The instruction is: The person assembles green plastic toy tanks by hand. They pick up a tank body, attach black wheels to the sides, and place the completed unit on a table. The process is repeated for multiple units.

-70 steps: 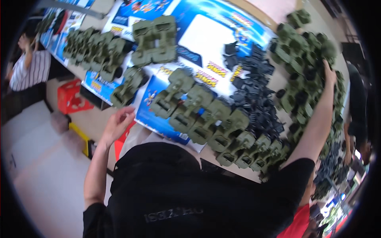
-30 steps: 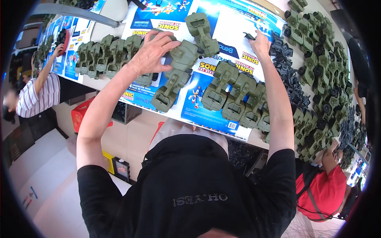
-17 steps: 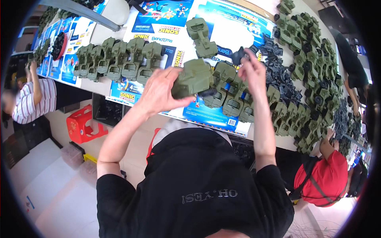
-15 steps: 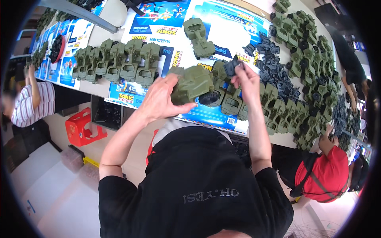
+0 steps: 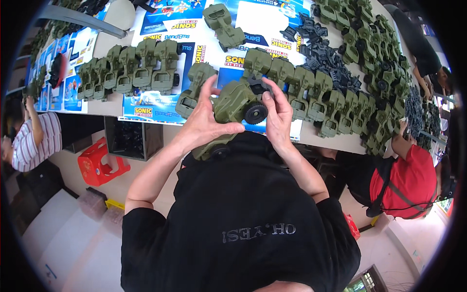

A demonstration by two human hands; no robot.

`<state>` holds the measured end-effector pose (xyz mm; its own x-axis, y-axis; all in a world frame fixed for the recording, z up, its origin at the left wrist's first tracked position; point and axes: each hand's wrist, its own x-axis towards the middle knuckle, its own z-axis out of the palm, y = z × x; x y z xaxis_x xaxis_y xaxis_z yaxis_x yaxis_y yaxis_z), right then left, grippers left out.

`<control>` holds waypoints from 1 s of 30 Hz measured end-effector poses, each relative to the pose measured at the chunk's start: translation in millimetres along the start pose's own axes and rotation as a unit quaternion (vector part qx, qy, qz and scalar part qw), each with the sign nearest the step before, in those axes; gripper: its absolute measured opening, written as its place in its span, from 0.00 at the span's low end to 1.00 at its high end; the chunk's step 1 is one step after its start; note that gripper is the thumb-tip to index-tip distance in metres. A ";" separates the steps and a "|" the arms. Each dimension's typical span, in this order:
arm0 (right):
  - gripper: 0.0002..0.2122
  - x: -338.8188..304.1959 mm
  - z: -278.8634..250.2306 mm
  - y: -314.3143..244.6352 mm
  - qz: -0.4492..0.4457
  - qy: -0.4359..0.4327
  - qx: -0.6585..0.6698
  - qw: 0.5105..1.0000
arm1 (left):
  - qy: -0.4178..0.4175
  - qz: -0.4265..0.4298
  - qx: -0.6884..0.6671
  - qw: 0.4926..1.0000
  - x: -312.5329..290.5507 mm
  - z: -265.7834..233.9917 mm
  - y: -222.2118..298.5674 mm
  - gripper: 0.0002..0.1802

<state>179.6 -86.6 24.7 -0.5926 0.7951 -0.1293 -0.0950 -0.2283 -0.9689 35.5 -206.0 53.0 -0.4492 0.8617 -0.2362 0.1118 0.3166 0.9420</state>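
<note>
My left hand is closed round an olive-green toy truck, held tilted at the table's near edge. A black wheel on the truck faces up. My right hand pinches a small dark grey plastic part against the truck's end; the fingers partly cover it. Just beyond my left fingers another green toy truck lies on the table. To the right of my hands stands a row of similar trucks.
A pile of dark grey parts lies beyond the right row. More trucks line up at left, and one truck lies farther back. Heaped trucks cover the right side. A red stool stands at left. Co-workers sit on both sides.
My right hand has brought the dark grey part leftward and down onto the held truck. The truck has turned and its wheel shows more fully. The whole view has shifted slightly.
</note>
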 end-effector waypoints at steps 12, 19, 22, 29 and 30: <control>0.18 -14.0 -52.2 -24.3 0.053 -0.141 0.012 0.989 | -0.167 -0.080 -0.060 0.981 -2.6 0.4 16.8 0.56; 0.14 -13.2 -55.4 -23.4 -0.144 -0.115 -0.098 0.978 | -0.176 -0.042 -0.053 0.982 -1.4 3.6 11.2 0.56; 0.11 -13.4 -54.7 -33.7 -0.087 -0.015 -0.166 0.982 | -0.166 -0.055 -0.037 0.984 -3.2 4.0 19.5 0.56; 0.06 -2.5 -35.7 -55.5 -0.262 0.018 -0.426 0.865 | -0.183 -0.015 0.120 0.976 -0.5 5.5 38.4 0.57; 0.07 -5.2 -33.2 -60.2 -0.246 0.004 -0.416 0.875 | -0.191 -0.021 0.119 0.974 -1.0 6.6 39.5 0.57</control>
<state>214.9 -58.3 76.7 -0.6372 0.6868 0.3497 0.2806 0.6293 -0.7247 46.2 -191.6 88.9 -0.1003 0.9164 -0.3876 0.3235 0.3984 0.8583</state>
